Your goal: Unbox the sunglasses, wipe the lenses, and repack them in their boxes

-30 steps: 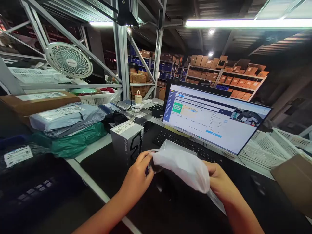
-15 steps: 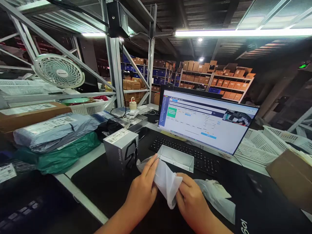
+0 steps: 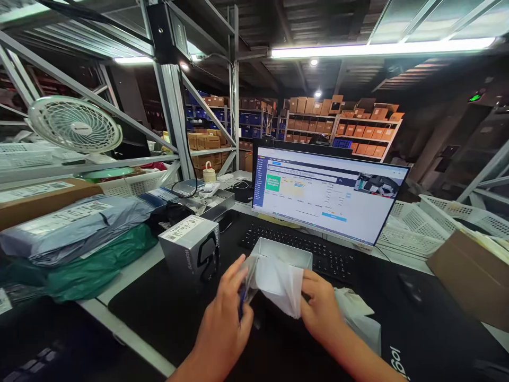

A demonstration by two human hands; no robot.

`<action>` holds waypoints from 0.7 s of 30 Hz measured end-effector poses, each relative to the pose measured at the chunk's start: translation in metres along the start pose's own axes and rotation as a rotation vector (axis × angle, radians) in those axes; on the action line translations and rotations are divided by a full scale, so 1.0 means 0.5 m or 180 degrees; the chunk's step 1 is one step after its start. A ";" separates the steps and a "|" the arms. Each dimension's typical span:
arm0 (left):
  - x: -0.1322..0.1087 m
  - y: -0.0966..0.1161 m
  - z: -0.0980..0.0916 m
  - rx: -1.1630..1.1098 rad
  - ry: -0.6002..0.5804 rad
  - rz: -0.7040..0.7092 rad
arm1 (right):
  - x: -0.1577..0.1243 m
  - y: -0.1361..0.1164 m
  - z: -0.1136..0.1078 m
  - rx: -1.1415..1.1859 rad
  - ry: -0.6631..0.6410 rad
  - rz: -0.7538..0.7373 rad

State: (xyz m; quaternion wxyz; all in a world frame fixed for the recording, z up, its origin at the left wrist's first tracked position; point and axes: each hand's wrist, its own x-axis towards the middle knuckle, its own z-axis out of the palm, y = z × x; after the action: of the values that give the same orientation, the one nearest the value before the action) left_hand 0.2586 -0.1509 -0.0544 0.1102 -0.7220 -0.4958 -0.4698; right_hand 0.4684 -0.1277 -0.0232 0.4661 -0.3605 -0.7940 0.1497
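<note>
The right hand [image 3: 320, 302] pinches 1 frosted plastic bag [image 3: 280, 281] in front of the open silver box [image 3: 292, 251]; the left hand [image 3: 222, 313] curls at the bag's opposite edge, whether gripping I cannot tell.

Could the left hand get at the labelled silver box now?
Likely yes: only black desk mat shows between the left hand and the labelled silver box, though that hand looks occupied at the white plastic bag.

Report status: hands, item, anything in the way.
Right hand pinches thin whitish plastic bag. Left hand at its left edge, grip unclear. Bag partly hides open silver rectangular box behind.
</note>
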 end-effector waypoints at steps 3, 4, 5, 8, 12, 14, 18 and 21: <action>-0.026 -0.007 -0.002 0.0400 0.0394 0.0177 | -0.020 0.002 0.009 -0.0886 0.0173 -0.0817; -0.033 -0.009 -0.002 0.0568 0.0412 0.0170 | -0.027 -0.001 0.015 -0.1133 0.0199 -0.1055; -0.039 -0.011 -0.003 0.0714 0.0368 0.0117 | -0.034 -0.006 0.021 -0.1351 0.0205 -0.1231; -0.048 -0.016 -0.009 0.1077 0.0097 -0.0212 | -0.047 -0.026 0.039 -0.1815 0.0055 -0.1446; -0.049 -0.026 -0.014 0.1324 -0.0318 -0.0344 | -0.054 -0.035 0.059 -0.1996 -0.0187 -0.1689; -0.049 -0.031 -0.013 0.1071 -0.0514 -0.0230 | -0.055 -0.029 0.064 -0.1878 -0.0096 -0.1684; -0.046 -0.034 -0.009 0.0534 -0.0642 0.0078 | -0.050 -0.015 0.059 -0.1242 0.0174 -0.1102; -0.037 -0.023 -0.005 0.0239 -0.0739 0.0232 | -0.040 -0.015 0.049 -0.0364 0.0138 -0.0244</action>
State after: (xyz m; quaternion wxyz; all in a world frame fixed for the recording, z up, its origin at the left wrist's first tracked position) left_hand 0.2467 -0.1584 -0.0713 0.0961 -0.7844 -0.4959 -0.3598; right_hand 0.4506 -0.1447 -0.0445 0.4672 -0.3590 -0.8042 0.0783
